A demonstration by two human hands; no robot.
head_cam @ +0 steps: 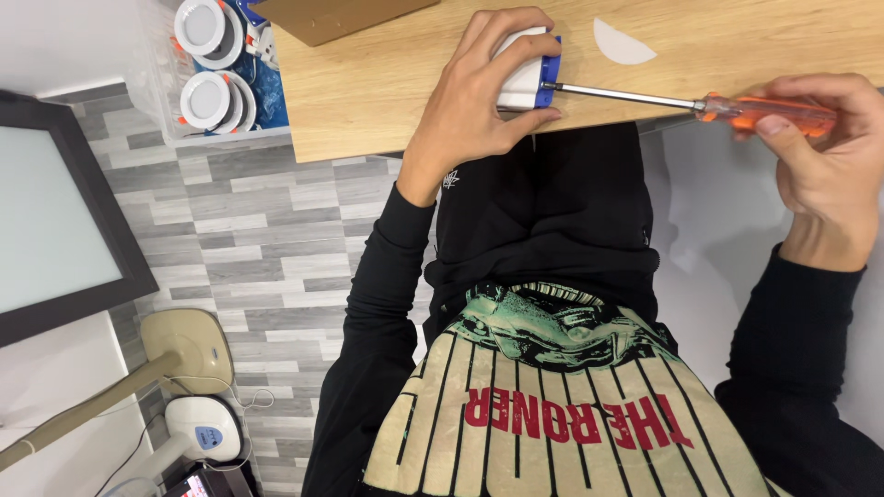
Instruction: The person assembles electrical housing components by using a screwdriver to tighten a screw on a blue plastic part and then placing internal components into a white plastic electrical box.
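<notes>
My left hand [479, 97] grips a small white box-shaped device with a blue end [527, 78], pressed onto the wooden table [387, 83] near its front edge. My right hand [820, 152] holds a screwdriver [737, 108] by its orange translucent handle. Its steel shaft runs left and its tip meets the blue end of the device. A white half-round cover piece [619, 44] lies on the table just beyond the shaft.
A clear bin [221, 69] left of the table holds round white downlight fittings. A brown cardboard piece [331, 17] lies at the table's far left. A dark-framed panel [55, 221] leans at the left; a lamp base [189, 340] and a white device [207, 431] stand on the grey plank floor.
</notes>
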